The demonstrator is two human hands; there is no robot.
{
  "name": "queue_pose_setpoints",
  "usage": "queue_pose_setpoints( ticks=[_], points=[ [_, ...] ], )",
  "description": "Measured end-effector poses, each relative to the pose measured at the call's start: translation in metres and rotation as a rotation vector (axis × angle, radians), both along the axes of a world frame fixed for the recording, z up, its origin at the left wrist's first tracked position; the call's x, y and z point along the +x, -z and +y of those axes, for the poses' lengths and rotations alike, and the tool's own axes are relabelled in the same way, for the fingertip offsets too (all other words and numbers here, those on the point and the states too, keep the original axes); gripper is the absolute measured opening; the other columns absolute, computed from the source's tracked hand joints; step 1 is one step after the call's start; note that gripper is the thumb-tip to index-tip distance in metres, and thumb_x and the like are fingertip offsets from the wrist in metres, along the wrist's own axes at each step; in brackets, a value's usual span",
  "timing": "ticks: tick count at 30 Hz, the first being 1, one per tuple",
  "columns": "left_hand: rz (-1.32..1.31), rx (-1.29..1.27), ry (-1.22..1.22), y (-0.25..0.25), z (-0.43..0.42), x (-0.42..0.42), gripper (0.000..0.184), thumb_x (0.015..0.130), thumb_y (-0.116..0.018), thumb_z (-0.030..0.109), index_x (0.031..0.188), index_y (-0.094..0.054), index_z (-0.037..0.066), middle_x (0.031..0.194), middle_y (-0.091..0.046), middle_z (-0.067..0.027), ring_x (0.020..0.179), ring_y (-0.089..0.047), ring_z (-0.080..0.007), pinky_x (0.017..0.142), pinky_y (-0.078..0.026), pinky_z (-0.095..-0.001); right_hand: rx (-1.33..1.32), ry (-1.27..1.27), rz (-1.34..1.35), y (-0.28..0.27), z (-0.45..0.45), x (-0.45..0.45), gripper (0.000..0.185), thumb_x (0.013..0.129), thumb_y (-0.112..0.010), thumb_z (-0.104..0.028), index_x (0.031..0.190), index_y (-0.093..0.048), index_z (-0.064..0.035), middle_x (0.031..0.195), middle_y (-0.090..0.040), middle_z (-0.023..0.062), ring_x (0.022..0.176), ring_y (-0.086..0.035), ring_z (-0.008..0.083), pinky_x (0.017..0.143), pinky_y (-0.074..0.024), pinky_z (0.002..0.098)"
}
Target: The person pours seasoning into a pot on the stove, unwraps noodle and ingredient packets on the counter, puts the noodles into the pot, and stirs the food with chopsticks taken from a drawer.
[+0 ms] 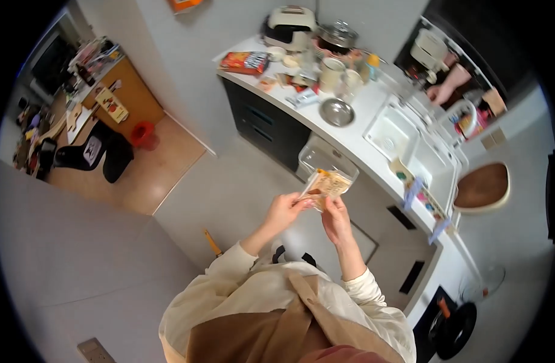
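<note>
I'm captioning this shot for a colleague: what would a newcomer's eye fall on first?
Probably the left hand and right hand near the centre, together holding an orange-toned packet. Next, perhaps, the bright red bag on the white counter, then the red container on the floor at the picture's left.

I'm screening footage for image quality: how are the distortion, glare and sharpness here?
Head view: strong wide-angle distortion, with black, rounded corners; head view: bright reflections in the metal bowl; head view: the packet held by left hand and right hand looks soft, its print unreadable.
</note>
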State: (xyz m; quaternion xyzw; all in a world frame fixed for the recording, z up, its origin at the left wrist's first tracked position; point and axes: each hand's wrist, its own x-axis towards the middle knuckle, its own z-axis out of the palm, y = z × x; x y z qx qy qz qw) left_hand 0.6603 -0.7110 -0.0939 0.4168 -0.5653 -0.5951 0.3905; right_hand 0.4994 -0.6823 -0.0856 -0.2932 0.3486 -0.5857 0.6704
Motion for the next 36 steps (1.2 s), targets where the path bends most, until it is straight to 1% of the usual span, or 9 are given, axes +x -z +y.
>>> queue_pose_setpoints(
  ticks=[3,6,15,21,27,31,34,35,36],
  points=[
    [0.058,0.003,-0.215,0.004,-0.031,0.057,0.019,0.088,-0.056,0.012,0.097,-0.063,-0.003,0.082,-0.067,-0.0072,0.076,-0.062,-0.0104,0.069,-0.05,-0.0238,0.026,-0.154,0.095,0.009,-0.054,0.036,0.051,0.084,-0.063,-0.025,0.129,-0.045,-0.01,0.12,-0.054,-0.0029,0.098,-0.048,0.0055,0.081,-0.0335,0.022],
    [0.06,0.006,-0.422,0.012,-0.056,0.114,0.019,0.087,-0.057,0.014,0.095,-0.065,-0.002,0.08,-0.067,-0.0056,0.072,-0.061,-0.0088,0.066,-0.048,-0.0224,0.1,-0.289,0.219,0.01,-0.1,0.06,0.056,0.083,-0.063,-0.027,0.132,-0.041,-0.0097,0.124,-0.051,0.0004,0.099,-0.049,0.0072,0.082,-0.0345,0.0231],
    [-0.237,0.058,-1.066,0.048,-0.11,0.323,0.024,0.085,-0.061,0.023,0.095,-0.067,0.001,0.074,-0.067,-0.0051,0.064,-0.056,-0.0064,0.059,-0.044,-0.0236,0.198,-0.562,0.28,0.08,-0.266,0.158,0.04,0.086,-0.06,-0.021,0.123,-0.052,-0.0089,0.116,-0.056,0.0025,0.09,-0.053,0.0084,0.075,-0.0379,0.022],
    [-0.367,0.052,-1.386,0.073,-0.152,0.463,0.024,0.084,-0.062,0.023,0.09,-0.067,0.0,0.072,-0.067,-0.0076,0.063,-0.059,-0.011,0.06,-0.046,-0.0255,0.122,-0.835,0.398,0.061,-0.389,0.294,0.032,0.087,-0.058,-0.02,0.117,-0.055,-0.0084,0.109,-0.059,0.0004,0.088,-0.052,0.0066,0.074,-0.0378,0.0198],
    [-0.26,0.162,-1.534,0.127,-0.179,0.585,0.026,0.084,-0.061,0.024,0.085,-0.065,-0.002,0.069,-0.066,-0.0073,0.062,-0.059,-0.0116,0.059,-0.047,-0.0263,0.063,-1.061,0.475,0.046,-0.457,0.457,0.032,0.086,-0.059,-0.025,0.115,-0.058,-0.0098,0.104,-0.06,-0.0033,0.087,-0.05,0.0057,0.078,-0.036,0.0204],
    [-0.259,0.207,-1.518,0.164,-0.21,0.694,0.027,0.084,-0.062,0.024,0.083,-0.065,-0.003,0.066,-0.064,-0.0086,0.059,-0.06,-0.0128,0.056,-0.047,-0.0271,0.062,-1.088,0.52,0.085,-0.488,0.568,0.031,0.088,-0.057,-0.023,0.115,-0.057,-0.0088,0.105,-0.06,-0.0012,0.088,-0.052,0.008,0.075,-0.0378,0.0222],
    [-0.533,0.344,-1.406,0.199,-0.243,0.794,0.029,0.083,-0.063,0.024,0.082,-0.065,-0.005,0.064,-0.064,-0.011,0.059,-0.061,-0.0141,0.055,-0.047,-0.0275,0.191,-1.035,0.544,0.126,-0.511,0.65,0.03,0.088,-0.056,-0.024,0.114,-0.057,-0.0084,0.103,-0.06,-0.0011,0.085,-0.051,0.0077,0.074,-0.0381,0.0215],
    [-0.413,0.221,-1.475,0.255,-0.252,0.835,0.029,0.082,-0.063,0.024,0.083,-0.065,-0.005,0.062,-0.063,-0.0129,0.058,-0.062,-0.0154,0.054,-0.046,-0.0293,0.248,-0.98,0.576,0.132,-0.514,0.675,0.03,0.089,-0.056,-0.025,0.114,-0.057,-0.0082,0.1,-0.06,-0.0009,0.083,-0.051,0.0072,0.072,-0.0383,0.0205],
    [-0.42,0.263,-1.433,0.244,-0.259,0.857,0.029,0.082,-0.063,0.024,0.083,-0.065,-0.004,0.062,-0.063,-0.0129,0.058,-0.062,-0.0159,0.053,-0.046,-0.0297,0.299,-0.968,0.573,0.144,-0.515,0.693,0.03,0.089,-0.056,-0.025,0.113,-0.057,-0.0081,0.1,-0.06,-0.0009,0.083,-0.051,0.007,0.072,-0.0382,0.02]
  ],
)
